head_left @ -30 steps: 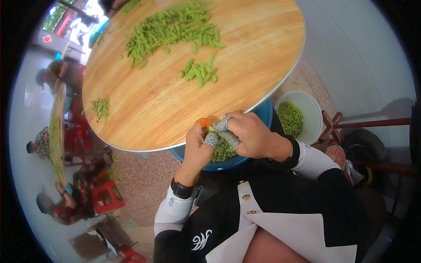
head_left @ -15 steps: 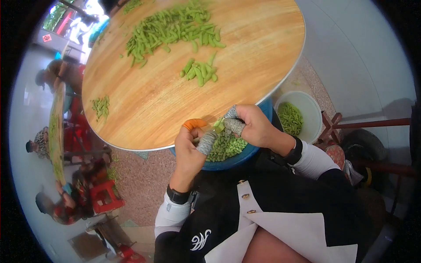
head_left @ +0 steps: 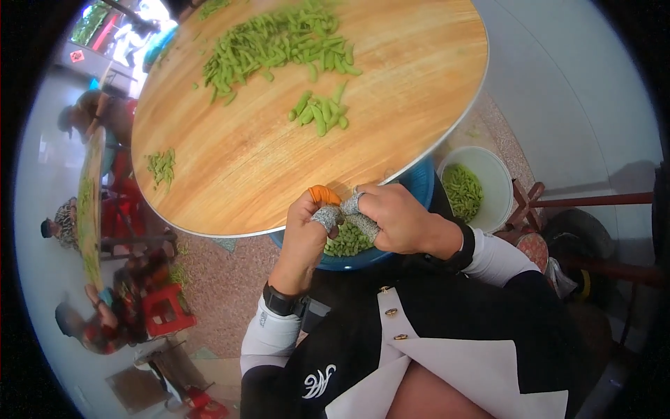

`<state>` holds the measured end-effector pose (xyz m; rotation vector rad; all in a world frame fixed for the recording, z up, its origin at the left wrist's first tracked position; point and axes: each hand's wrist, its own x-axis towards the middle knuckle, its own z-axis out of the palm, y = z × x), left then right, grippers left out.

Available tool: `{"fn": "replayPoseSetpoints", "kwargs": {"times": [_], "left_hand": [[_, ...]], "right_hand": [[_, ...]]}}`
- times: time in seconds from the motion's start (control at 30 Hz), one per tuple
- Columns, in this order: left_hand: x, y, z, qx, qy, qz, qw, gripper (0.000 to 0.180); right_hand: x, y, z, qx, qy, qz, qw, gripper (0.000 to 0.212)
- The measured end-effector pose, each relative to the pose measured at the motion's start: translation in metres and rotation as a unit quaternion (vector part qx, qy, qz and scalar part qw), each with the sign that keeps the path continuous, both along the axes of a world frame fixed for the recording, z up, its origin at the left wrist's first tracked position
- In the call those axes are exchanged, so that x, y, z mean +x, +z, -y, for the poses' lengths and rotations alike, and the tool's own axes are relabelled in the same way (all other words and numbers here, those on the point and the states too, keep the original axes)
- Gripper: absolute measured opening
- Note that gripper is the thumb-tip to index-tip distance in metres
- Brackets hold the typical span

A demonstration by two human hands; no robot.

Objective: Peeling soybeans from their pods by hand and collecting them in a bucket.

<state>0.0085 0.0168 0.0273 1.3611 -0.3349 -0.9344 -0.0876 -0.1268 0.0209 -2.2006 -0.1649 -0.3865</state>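
My left hand (head_left: pixel 310 227) is closed, its fingertips pressed against those of my right. An orange wrap covers one finger and grey tape another. My right hand (head_left: pixel 398 218), its thumb and finger also taped in grey, is closed in a pinch too. Whatever lies between the fingertips is hidden by them. Both hands are over a blue basin (head_left: pixel 422 183), close to the table's near rim. Shelled green soybeans (head_left: pixel 349 239) fill part of the basin below my fingers. On the round wooden table (head_left: pixel 244 160) a small group of soybean pods (head_left: pixel 321 114) lies beyond my hands.
A large heap of pods (head_left: pixel 279 49) covers the table's far part, with a smaller pile (head_left: pixel 162 166) at its left. At right stands a white bucket (head_left: pixel 492 174) holding green pods or hulls. Several people sit around another table (head_left: pixel 89 209) at left, near a red stool (head_left: pixel 167 311).
My hands have come closer together, the left moving right and the right lower. The green pod that showed between my fingertips is now covered.
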Motion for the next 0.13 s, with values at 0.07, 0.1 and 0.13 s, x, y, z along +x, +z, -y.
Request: {"fn": "replayPoseSetpoints", "kwargs": {"times": [0.07, 0.1, 0.13], "left_hand": [[0.001, -0.004, -0.002, 0.000, 0.004, -0.030, 1.000, 0.016], [0.002, -0.010, -0.003, -0.021, 0.001, -0.045, 0.999, 0.011], [0.003, -0.016, -0.006, -0.042, -0.001, -0.060, 0.997, 0.009]], "right_hand": [[-0.001, -0.004, -0.001, -0.010, 0.014, 0.003, 1.000, 0.015], [-0.001, -0.004, -0.001, -0.011, 0.016, 0.002, 1.000, 0.016], [-0.001, -0.005, -0.002, -0.011, 0.018, 0.000, 1.000, 0.016]]}}
